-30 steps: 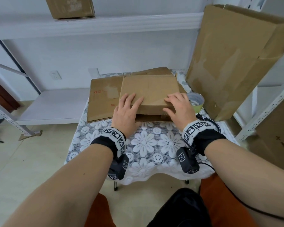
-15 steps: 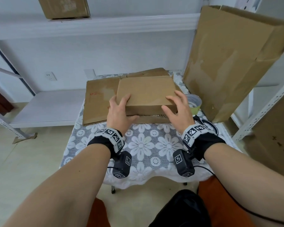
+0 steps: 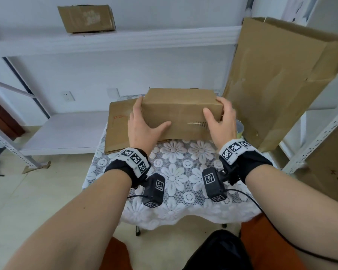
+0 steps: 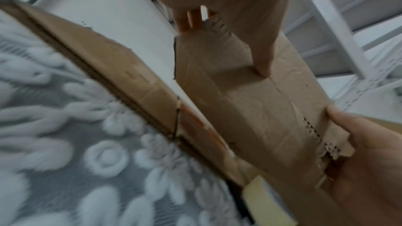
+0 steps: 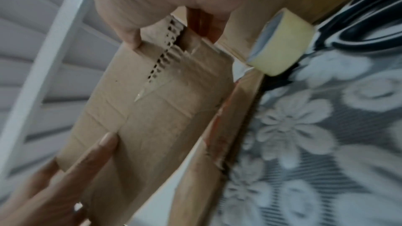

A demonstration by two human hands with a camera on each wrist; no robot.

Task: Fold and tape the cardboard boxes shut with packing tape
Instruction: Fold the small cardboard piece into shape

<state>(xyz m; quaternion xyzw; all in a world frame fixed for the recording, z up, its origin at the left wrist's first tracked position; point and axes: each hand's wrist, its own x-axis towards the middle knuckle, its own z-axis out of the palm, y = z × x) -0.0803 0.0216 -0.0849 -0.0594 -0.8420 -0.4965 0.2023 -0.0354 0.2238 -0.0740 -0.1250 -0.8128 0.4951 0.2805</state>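
A small brown cardboard box (image 3: 180, 112) is held up off the table between both hands, its long side facing me. My left hand (image 3: 144, 119) grips its left end, thumb on the front face and fingers round the back. My right hand (image 3: 218, 114) grips the right end by a torn, corrugated edge (image 5: 165, 57). In the left wrist view my thumb (image 4: 263, 57) presses on the box (image 4: 250, 109). A roll of yellowish packing tape (image 5: 280, 44) lies on the table just right of the box, mostly hidden behind my right hand in the head view.
A flattened cardboard sheet (image 3: 118, 129) lies under and left of the box on the lace-covered table (image 3: 183, 172). A large open carton (image 3: 277, 78) leans at the right. Black scissors (image 5: 369, 28) lie by the tape. Another box (image 3: 86, 18) sits on the upper shelf.
The box lay flat on the cardboard pile under both palms. Both hands have since gripped its ends and lifted it, raising it into an upright box shape.
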